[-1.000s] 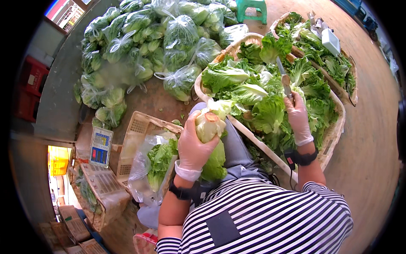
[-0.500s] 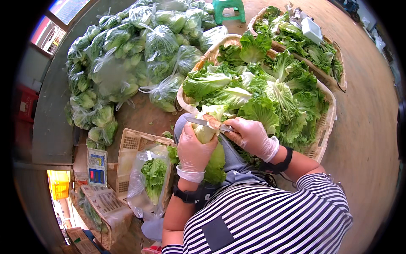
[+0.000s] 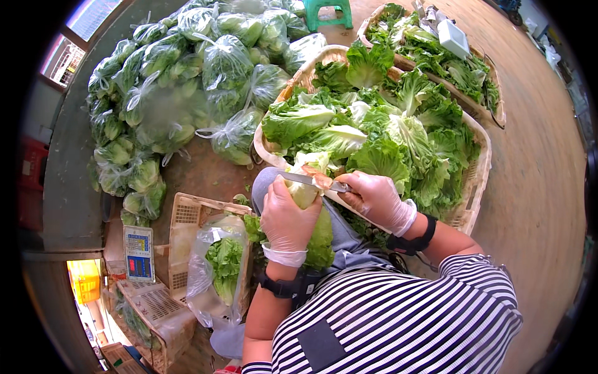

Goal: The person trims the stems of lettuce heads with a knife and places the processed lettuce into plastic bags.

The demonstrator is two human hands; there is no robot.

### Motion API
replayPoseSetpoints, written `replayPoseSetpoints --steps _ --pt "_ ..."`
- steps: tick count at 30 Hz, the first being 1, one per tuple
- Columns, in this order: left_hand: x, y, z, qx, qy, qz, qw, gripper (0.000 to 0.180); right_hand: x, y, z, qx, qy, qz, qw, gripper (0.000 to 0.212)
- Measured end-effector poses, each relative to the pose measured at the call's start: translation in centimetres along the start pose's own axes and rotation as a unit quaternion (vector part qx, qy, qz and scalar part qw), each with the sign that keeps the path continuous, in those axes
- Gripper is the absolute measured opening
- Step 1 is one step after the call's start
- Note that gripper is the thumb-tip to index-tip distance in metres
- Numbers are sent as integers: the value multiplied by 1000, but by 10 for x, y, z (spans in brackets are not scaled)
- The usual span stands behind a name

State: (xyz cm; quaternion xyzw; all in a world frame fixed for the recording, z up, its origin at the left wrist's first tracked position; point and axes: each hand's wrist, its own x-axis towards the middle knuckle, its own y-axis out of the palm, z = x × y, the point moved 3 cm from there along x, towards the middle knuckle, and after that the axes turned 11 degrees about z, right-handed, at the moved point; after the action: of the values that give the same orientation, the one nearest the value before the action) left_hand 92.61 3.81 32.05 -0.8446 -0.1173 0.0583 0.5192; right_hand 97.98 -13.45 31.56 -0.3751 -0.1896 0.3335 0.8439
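Observation:
My gloved left hand (image 3: 288,219) is wrapped round a head of lettuce (image 3: 304,194), its cut end turned up and its green leaves hanging down by my lap. In my gloved right hand (image 3: 379,199) is a knife (image 3: 296,178), its blade lying across the top of that lettuce. A brownish piece (image 3: 320,179) sits against the blade beside the right thumb. Just beyond my hands stands a large basket (image 3: 476,193) heaped with loose lettuce (image 3: 380,153). Left of my left hand, a clear plastic bag (image 3: 198,274) with green lettuce (image 3: 225,265) lies in a crate (image 3: 177,243).
Many bagged greens (image 3: 230,68) are piled at the far left. A digital scale (image 3: 139,254) and another crate (image 3: 156,305) stand at the left. Behind the large basket is a second basket (image 3: 495,93) of leaves with a white device (image 3: 453,38) on top. A green stool (image 3: 328,12) stands at the back.
The view has shifted slightly, so the baskets and bags appear a little farther left. Both hands keep their hold, with the knife still across the lettuce.

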Motion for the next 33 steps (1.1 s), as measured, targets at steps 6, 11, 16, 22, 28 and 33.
replayPoseSetpoints --steps 6,11,16,22,28,33 --pt "1 1 -1 2 1 -12 1000 64 -3 11 -5 12 17 1 1000 21" --pt "0 1 -1 21 18 -28 999 64 -9 16 -4 18 34 -10 999 19" --pt "1 9 -2 32 23 -30 999 63 -18 23 -13 34 63 -13 997 19" --pt "-3 14 -5 59 29 -34 997 65 7 38 -20 9 98 -18 995 17" --pt "-18 -7 17 -110 76 -58 989 62 38 46 -108 463 171 -129 860 30" --pt "-29 -39 72 -435 43 14 899 61 63 -9 -104 92 137 -249 954 30"
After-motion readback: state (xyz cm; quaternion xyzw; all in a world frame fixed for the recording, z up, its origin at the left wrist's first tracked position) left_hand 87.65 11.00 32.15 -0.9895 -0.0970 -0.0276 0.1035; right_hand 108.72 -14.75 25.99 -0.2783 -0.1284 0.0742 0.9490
